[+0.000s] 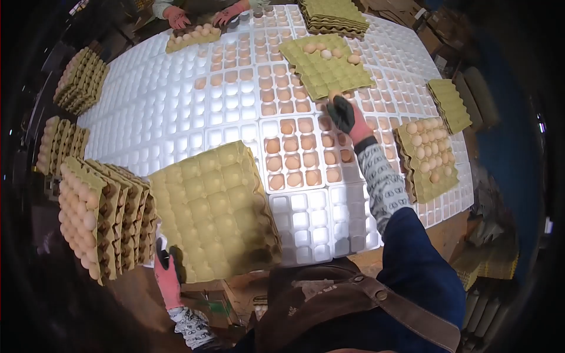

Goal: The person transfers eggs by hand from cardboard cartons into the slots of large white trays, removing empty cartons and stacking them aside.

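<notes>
Table [453,226]: brown edge showing at lower right.
Cardboard boxes [438,32]: piled beyond the table's upper right.
Blue surface [503,170]: dark, along the right; floor or wall, cannot tell.
Light: bright over the table, dim around; white glints [542,126] at far right.

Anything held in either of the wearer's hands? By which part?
Right hand: seemingly an egg, by its near end. Left hand: beside the empty egg tray; whether it holds anything cannot be told.

Markings on the brown apron [329,307] are illegible.
</notes>
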Tool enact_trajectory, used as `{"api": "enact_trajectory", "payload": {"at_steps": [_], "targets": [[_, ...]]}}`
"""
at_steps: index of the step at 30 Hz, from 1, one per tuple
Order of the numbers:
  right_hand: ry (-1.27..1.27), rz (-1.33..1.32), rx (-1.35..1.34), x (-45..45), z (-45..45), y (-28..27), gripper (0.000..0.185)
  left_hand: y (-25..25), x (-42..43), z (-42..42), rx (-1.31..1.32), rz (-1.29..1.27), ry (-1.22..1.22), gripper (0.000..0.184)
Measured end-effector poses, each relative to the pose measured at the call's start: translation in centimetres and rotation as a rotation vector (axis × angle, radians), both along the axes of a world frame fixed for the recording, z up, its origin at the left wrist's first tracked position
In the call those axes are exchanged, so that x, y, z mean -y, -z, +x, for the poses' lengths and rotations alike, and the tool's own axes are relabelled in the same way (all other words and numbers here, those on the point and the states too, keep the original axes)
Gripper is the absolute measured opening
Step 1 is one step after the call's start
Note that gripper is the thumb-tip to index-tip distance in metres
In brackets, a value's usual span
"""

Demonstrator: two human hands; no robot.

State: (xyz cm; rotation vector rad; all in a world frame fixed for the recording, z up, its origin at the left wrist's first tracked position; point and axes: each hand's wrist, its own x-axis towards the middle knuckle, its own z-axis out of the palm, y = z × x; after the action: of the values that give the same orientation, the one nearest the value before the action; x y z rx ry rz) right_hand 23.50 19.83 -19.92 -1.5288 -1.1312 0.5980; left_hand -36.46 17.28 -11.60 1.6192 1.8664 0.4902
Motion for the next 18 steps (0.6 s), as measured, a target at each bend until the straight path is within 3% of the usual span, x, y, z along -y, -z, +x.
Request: {"api": "enact_trajectory", "payload": {"at_steps": [2, 3, 5, 8, 9, 10, 11, 12, 14, 15, 16, 17, 18], "targets": [[0.026, 0.142, -0.840, -2.7, 2.5, 0.5, 0.010, 1.0, -0.6, -0.2, 0.052, 0.034, 0.098, 0.046], [-0.036, 0.161, -0.578, -2.4, 2.2, 0.9, 0.012, 0.7, -0.8, -0.4, 0.124, 0.043, 0.089, 0.045], [-0.104, 0.027, -0.336, -0.5, -0.7, -0.5, 0.023, -0.5, -1.0, -0.3, 0.276, 0.064, 0.066, 0.045], [-0.327, -0.267, -0.654, 5.6, -7.6, -4.1, 0.040, -3.9, -0.5, 2.0, 0.483, 0.127, 0.058, 0.045], [-0.404, -0.359, -0.794, 8.1, -9.9, -5.1, 0.048, -4.4, -0.5, 2.2, 0.463, 0.112, 0.085, 0.045], [-0.503, -0.316, -0.704, 10.7, -12.2, -8.2, 0.055, -4.0, -0.3, 3.1, 0.374, 0.169, 0.014, 0.046], [-0.597, -0.277, -0.778, 12.5, -13.5, -5.3, 0.060, -3.2, 0.1, 4.4, 0.288, 0.224, -0.051, 0.046], [-0.540, -0.151, -0.506, 14.2, -14.4, -7.5, 0.066, -2.7, 0.5, 6.5, 0.206, 0.281, -0.115, 0.047], [-0.178, -0.012, -0.344, 17.2, -14.2, -10.6, 0.072, -1.7, 1.1, 12.6, 0.514, 0.279, 0.173, 0.049], [0.009, -0.100, -0.303, 18.7, -11.8, -9.5, 0.075, -3.4, 2.2, 17.8, 0.498, 0.290, 0.279, 0.048], [0.033, 0.091, -0.641, 20.1, -8.1, -9.3, 0.072, -5.2, 3.7, 23.4, 0.471, 0.300, 0.376, 0.048], [0.216, 0.004, -0.587, 21.8, -4.5, -8.5, 0.066, -4.7, 4.5, 26.3, 0.563, 0.228, 0.414, 0.048], [0.378, 0.077, -0.399, 24.0, 0.2, -5.3, 0.060, -3.9, 5.2, 29.1, 0.653, 0.158, 0.446, 0.049]]}}
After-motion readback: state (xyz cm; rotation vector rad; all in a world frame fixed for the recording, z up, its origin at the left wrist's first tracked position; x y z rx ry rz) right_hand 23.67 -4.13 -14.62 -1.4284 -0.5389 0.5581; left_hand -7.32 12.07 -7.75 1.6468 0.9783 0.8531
